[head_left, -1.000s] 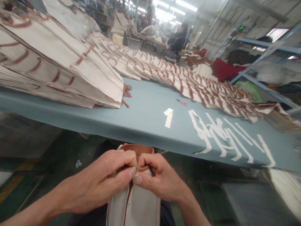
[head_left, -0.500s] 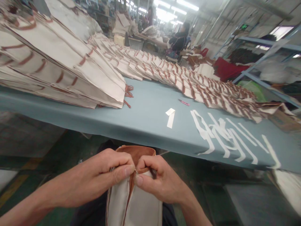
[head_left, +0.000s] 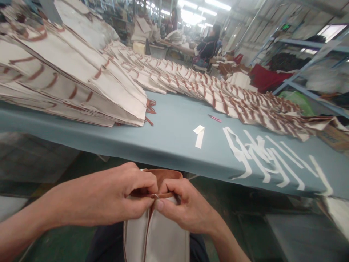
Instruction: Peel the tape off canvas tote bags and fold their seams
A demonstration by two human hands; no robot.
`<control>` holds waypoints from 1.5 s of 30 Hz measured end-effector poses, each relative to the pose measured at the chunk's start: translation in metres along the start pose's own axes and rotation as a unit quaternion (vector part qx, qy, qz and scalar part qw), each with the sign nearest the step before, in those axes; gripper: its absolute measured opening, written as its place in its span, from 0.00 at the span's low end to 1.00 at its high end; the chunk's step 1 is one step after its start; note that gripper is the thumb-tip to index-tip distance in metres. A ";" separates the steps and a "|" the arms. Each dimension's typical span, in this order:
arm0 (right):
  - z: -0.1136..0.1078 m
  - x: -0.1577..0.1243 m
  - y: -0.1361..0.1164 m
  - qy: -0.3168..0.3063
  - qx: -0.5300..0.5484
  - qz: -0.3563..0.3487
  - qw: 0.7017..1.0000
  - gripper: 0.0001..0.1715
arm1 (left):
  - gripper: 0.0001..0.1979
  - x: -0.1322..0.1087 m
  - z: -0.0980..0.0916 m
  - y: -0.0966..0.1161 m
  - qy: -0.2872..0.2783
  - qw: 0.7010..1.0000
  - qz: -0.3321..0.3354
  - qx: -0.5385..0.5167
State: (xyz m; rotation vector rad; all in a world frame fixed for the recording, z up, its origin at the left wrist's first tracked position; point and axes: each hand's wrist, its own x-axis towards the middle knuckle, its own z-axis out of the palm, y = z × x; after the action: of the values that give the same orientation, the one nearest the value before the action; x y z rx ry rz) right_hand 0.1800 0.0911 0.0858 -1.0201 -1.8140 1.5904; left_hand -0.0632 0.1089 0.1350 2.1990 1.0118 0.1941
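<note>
A cream tube-shaped piece with a brown lining stands upright between my knees, its open top facing up. A dark brown-edged slit runs down its front. At the top of this slit, my left hand pinches the left edge between thumb and bent fingers. My right hand grips the right edge the same way, its thumb on the outer face. The two hands nearly touch. A small shiny bit shows between the thumb tips, too small to name.
A blue-grey table stretches in front. On it lie a tall stack of cream pieces, overlapping rows of brown-edged pieces, a small pink-handled tool and white strips. Behind sits a person; shelving stands right.
My left thumb has shifted lower and straightened along the edge, and the left hand has rolled slightly. The right hand keeps its grip. The view has shifted slightly.
</note>
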 end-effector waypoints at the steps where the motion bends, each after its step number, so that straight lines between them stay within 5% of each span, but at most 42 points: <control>1: 0.000 0.000 -0.001 0.002 -0.005 -0.006 1.000 0.15 | 0.09 0.003 0.000 0.001 -0.015 1.000 0.005 -0.014; 5: -0.001 0.000 -0.005 0.014 -0.033 -0.019 0.999 0.15 | 0.12 0.016 0.000 0.006 -0.028 0.996 0.050 -0.067; 12: -0.004 -0.007 -0.007 0.053 -0.112 -0.074 0.990 0.13 | 0.14 0.016 0.009 0.014 0.032 0.993 0.108 -0.019; 17: -0.008 -0.018 -0.028 0.076 -0.270 -0.209 0.937 0.08 | 0.11 0.003 0.005 0.028 0.053 0.993 0.104 -0.031; 21: -0.011 -0.019 -0.040 0.097 -0.341 -0.228 0.907 0.08 | 0.12 -0.001 0.002 0.034 0.087 0.991 0.103 -0.022; 27: -0.001 -0.011 -0.029 0.067 -0.346 -0.168 0.921 0.10 | 0.12 -0.002 0.012 0.025 0.103 0.990 0.101 0.004; 38: -0.001 -0.006 -0.021 0.086 -0.271 -0.204 0.937 0.15 | 0.12 -0.001 0.013 0.013 0.061 0.992 0.108 -0.018; 45: -0.007 -0.003 -0.023 0.056 -0.226 -0.129 0.964 0.12 | 0.13 0.005 0.010 0.012 0.054 0.991 0.121 0.002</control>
State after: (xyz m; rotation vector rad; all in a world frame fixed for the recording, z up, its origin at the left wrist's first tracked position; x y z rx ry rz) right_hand 0.1826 0.0919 0.1103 -0.9884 -2.1787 0.9662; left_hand -0.0488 0.1022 0.1347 2.3333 0.8001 0.4256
